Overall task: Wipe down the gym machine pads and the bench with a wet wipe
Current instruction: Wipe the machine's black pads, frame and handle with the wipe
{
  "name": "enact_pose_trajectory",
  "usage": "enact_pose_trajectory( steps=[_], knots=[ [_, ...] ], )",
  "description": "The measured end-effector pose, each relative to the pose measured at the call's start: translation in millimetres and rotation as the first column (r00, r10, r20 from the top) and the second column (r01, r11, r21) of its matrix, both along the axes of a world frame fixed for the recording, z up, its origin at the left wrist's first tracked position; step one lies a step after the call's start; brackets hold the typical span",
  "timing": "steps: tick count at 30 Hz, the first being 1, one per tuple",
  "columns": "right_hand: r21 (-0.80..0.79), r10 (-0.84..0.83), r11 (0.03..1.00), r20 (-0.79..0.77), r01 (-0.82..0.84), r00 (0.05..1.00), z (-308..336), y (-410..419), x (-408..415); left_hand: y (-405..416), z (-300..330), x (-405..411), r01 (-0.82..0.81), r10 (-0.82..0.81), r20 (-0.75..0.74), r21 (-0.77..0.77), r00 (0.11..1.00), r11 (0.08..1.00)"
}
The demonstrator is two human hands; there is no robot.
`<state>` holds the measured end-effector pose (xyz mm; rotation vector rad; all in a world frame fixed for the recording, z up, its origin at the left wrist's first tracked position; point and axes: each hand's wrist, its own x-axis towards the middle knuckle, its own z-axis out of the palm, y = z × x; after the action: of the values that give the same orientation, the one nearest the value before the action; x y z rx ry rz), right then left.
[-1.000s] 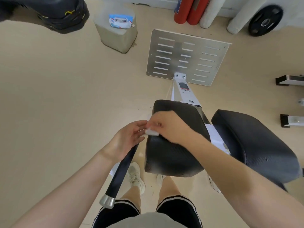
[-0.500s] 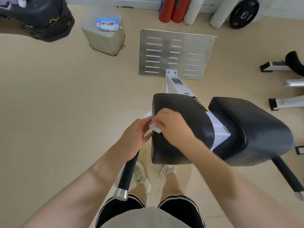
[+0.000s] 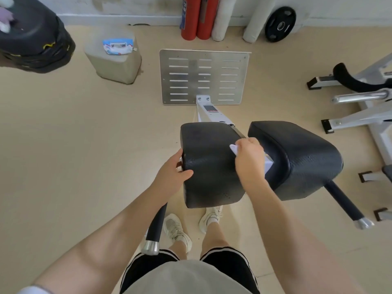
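Far ahead of me, two red cylinders (image 3: 197,18) stand against the wall. Two pale rolls (image 3: 222,18) stand just right of them, and a black weight plate (image 3: 280,24) leans further right. On the beige floor (image 3: 63,145) at far left, a grey block (image 3: 114,66) carries a blue-and-white packet (image 3: 118,46), with a black padded object (image 3: 36,39) left of it. A white-framed machine (image 3: 360,119) with a chrome bar (image 3: 358,97) stands to my right.

The right hand (image 3: 250,160) presses a white wet wipe (image 3: 234,148) on the left pad (image 3: 209,164); the left hand (image 3: 172,174) grips that pad's outer edge; the right pad (image 3: 301,158) sits just beyond the right hand.
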<state>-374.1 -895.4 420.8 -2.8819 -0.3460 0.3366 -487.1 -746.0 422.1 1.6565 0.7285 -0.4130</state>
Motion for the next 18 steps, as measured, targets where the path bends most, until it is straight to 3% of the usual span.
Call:
enact_pose_trajectory(
  steps=[2,5,7,9,13,16,18],
  knots=[
    [0.047,0.126,0.991,0.033,-0.127,0.992,0.5,22.7,-21.6,-3.5,-1.7,-1.8,-0.026,0.025,0.028,0.028,0.999,0.999],
    [0.171,0.431,0.882,0.078,-0.438,0.899,-6.9,54.3,-64.1,-3.0,-6.6,-4.6,-0.06,0.059,0.037,0.036,0.998,0.998],
    [0.234,0.503,0.837,0.021,-0.494,0.864,-8.2,55.5,-75.8,-1.2,-4.7,-3.6,-0.083,0.082,0.032,0.012,0.996,0.996],
    [0.221,0.435,0.871,0.069,-0.439,0.898,-10.2,37.0,-64.5,-0.3,-4.1,-0.5,-0.073,0.073,0.049,-0.003,0.996,0.997],
    [0.214,0.077,0.972,0.085,-0.093,0.993,-12.5,-17.6,-25.6,-5.3,-5.8,0.5,-0.088,0.087,0.057,0.021,0.995,0.996],
    [0.23,0.005,0.973,0.107,-0.029,0.994,-10.1,-28.9,-19.9,-10.4,-7.6,-1.5,-0.184,0.185,0.069,-0.028,0.98,0.983],
    [0.23,0.048,0.97,0.136,-0.078,0.99,-11.0,-20.0,-29.4,-14.8,-7.2,-2.9,-0.229,0.231,0.081,-0.029,0.97,0.973]
  ],
)
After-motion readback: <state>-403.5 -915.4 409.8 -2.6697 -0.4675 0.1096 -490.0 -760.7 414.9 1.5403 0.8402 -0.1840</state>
